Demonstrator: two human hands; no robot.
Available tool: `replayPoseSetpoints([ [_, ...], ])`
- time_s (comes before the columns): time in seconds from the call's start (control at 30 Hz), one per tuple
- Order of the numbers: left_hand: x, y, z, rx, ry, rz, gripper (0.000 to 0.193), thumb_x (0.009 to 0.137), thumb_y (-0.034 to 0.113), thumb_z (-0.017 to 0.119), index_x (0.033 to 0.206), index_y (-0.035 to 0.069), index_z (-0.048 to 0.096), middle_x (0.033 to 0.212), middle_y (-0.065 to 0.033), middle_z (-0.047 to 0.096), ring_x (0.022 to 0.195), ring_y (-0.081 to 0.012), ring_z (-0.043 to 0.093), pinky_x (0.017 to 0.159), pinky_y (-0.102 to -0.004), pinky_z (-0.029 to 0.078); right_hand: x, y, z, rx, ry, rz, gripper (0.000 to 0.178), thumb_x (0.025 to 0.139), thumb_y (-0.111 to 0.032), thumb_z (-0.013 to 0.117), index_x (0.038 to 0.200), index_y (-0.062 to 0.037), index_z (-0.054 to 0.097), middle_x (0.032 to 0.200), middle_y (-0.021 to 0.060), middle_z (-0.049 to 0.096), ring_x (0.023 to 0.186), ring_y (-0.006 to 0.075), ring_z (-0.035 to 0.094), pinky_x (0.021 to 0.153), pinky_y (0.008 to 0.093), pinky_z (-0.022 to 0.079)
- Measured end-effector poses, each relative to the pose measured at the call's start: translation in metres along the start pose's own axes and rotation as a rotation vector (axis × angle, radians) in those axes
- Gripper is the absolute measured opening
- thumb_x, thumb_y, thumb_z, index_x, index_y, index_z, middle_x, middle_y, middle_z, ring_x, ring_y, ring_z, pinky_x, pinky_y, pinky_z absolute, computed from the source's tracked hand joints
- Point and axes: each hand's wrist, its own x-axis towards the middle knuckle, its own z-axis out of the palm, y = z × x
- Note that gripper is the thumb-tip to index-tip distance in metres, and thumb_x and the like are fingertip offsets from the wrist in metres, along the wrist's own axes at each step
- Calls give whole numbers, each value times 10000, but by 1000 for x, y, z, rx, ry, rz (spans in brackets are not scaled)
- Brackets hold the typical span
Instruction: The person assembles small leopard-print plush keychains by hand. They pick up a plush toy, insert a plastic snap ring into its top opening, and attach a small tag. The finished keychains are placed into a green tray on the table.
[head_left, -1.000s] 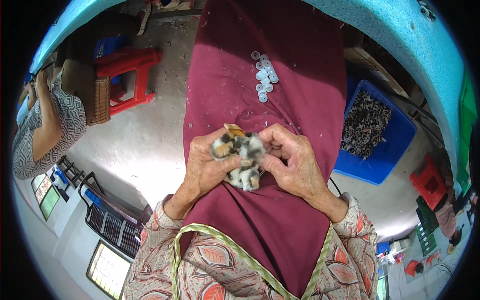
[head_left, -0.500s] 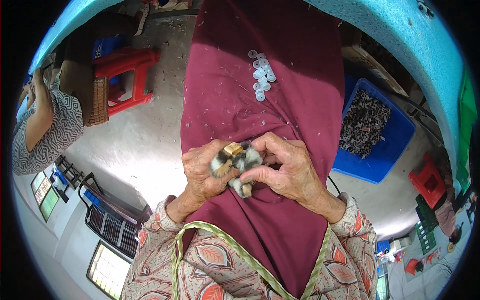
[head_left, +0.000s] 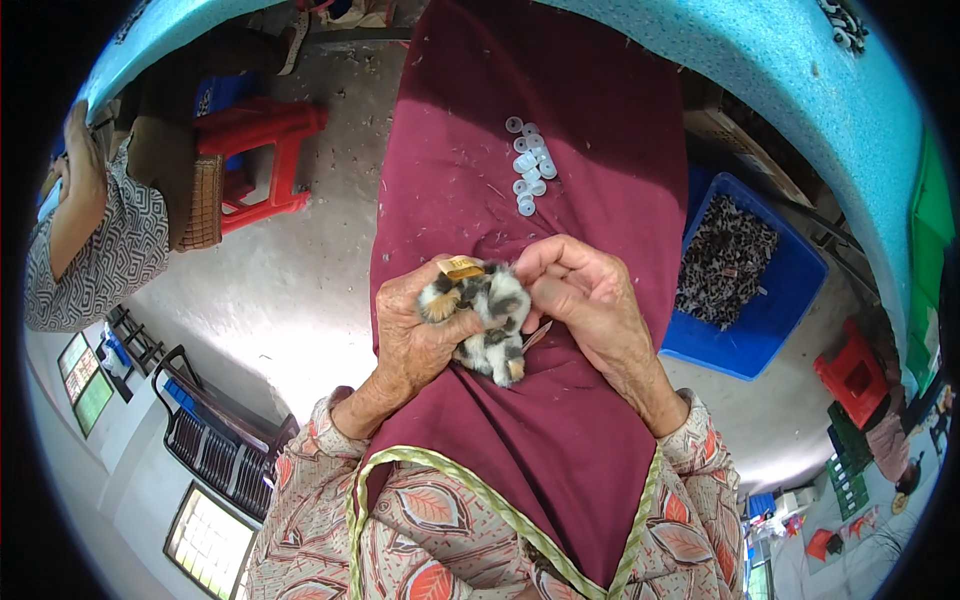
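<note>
A small plush toy with white, black and tan fur is held over my lap. My left hand is wrapped round its left side, with the thumb pressed across the front. A yellow tag shows at the toy's upper edge. Close to the toy's right side is my right hand, its thumb and fingertips drawn together; whatever they pinch is too small to make out. On the maroon apron farther up lie several translucent white plastic discs with centre holes, in a loose cluster.
A blue bin of black-and-white furry pieces stands at the right. The speckled blue tabletop curves along the far side. Red stools stand left and right. Another person's arm is at far left, above a dark bench.
My right hand has drawn slightly away from the plush toy, its fingers now pinched at the toy's right side. More of the toy's lower part shows. The left hand keeps its hold.
</note>
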Motion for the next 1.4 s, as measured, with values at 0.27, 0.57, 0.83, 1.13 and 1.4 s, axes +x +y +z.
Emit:
replayPoseSetpoints([
  [0.27, 7, 15, -15, -500, -313, -365, 404, 665, 129, 822, 1020, 15, 664, 1039, -64, 660, 932, -131, 623, 843, -273, 494, 3, -2, 1, -5, 41, -142, 77, 858, 37, 616, 908, 14, 562, 844, 32, 623, 771, 72, 615, 690, 206, 515],
  [0.57, -2, 3, -20, -826, -328, -625, 529, 780, 218, 743, 1225, 20, 537, 1164, -105, 620, 1068, -235, 600, 957, -431, 466, 6, 16, -4, -289, 32, -209, 155, 804, 136, 541, 907, 21, 552, 851, 39, 616, 765, 106, 611, 700, 233, 497],
  [0.83, 0, 3, -20, -744, -344, -699, 533, 714, -2, 762, 1213, 59, 584, 1075, -72, 655, 994, -193, 622, 916, -384, 501, 12, -42, -115, -888, 966, -467, 236, 792, -148, 674, 981, -13, 634, 914, 162, 661, 806, 298, 648, 745, 376, 504],
  [1.13, -1, 23, -11, -586, -557, -444, 399, 604, 238, 880, 844, 52, 622, 1096, -57, 562, 957, -132, 553, 829, -278, 434, 91, -49, -172, -670, 810, -489, 440, 742, -70, 754, 1154, 22, 628, 1114, 129, 647, 1029, 202, 587, 924, 312, 450],
  [1.4, 5, 20, -18, -565, -843, -351, 642, 542, 369, 889, 999, -12, 647, 1232, -160, 504, 1154, -261, 474, 1003, -361, 322, 42, -43, -238, -585, 999, -388, 452, 727, -115, 757, 1142, 17, 637, 1133, 160, 652, 1016, 231, 610, 914, 324, 448],
])
